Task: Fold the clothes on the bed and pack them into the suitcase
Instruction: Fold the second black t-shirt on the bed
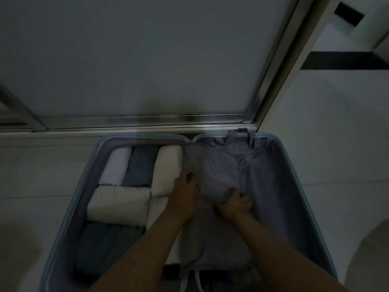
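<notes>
Head view, looking straight down: the suitcase (143, 137) lies wide open on the pale tiled floor (336, 144), butted up against the metal track of a sliding door (147, 60). The left half is packed tight. There's a lavender-white roll (115, 165) at the far corner, a blue piece (139, 167) beside it, a white roll (167, 169) against the centre hinge, a white bundle (120, 204) lying crosswise below them, and a dark blue-grey folded stack (105, 249) at the near end.

Both hands are on the grey cloth (221, 175) spread across the right half; garment or lining flap, I cannot tell in this dim light. The left hand (186, 190) has its fingers dug into a fold near the hinge, touching the white roll's edge. The right hand (235, 202) is curled round a bunched ridge of that cloth just beside it. Two grey straps (231, 137) hang over the far rim.
</notes>
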Action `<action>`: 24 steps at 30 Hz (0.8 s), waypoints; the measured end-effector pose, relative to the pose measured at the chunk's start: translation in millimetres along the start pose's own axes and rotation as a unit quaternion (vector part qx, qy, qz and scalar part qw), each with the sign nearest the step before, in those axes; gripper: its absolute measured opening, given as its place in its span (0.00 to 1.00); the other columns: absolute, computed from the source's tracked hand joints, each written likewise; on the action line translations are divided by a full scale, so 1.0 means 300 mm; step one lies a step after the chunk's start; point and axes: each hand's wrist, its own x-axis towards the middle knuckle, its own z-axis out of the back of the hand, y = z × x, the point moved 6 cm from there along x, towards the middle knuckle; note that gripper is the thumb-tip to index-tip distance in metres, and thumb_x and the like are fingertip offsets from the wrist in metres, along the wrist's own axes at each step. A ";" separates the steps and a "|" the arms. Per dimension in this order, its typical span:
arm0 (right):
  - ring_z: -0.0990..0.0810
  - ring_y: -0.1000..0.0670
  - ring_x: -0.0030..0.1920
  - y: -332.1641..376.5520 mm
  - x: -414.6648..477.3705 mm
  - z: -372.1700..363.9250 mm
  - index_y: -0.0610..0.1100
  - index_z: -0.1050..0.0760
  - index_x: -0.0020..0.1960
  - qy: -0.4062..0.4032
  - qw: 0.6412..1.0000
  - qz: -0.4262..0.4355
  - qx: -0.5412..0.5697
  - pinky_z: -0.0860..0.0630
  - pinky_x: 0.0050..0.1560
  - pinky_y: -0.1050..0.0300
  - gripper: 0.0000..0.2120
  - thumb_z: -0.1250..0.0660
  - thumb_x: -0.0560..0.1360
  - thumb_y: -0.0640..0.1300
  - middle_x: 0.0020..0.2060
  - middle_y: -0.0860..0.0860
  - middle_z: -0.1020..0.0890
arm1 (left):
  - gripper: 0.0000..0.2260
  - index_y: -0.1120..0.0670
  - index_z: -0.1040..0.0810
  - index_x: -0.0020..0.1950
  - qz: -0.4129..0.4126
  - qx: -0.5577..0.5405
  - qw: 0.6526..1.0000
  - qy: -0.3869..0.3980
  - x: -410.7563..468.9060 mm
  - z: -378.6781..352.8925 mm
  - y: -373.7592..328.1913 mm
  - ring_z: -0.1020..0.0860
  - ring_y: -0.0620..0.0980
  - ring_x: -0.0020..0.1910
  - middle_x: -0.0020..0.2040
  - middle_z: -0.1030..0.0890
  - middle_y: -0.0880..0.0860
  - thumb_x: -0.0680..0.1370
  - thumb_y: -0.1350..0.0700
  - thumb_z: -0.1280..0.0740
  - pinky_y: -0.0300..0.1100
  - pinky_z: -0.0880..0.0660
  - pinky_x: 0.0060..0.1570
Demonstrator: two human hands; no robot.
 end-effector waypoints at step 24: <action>0.21 0.47 0.54 0.740 -0.433 0.025 0.46 0.25 0.62 0.280 0.907 0.313 0.027 0.27 0.48 0.57 0.14 0.40 0.81 0.51 0.56 0.46 0.20 | 0.10 0.52 0.26 0.55 0.286 -0.316 0.904 -0.020 -0.108 0.601 0.104 0.19 0.54 0.42 0.45 0.20 0.53 0.78 0.49 0.33 0.45 0.21 0.37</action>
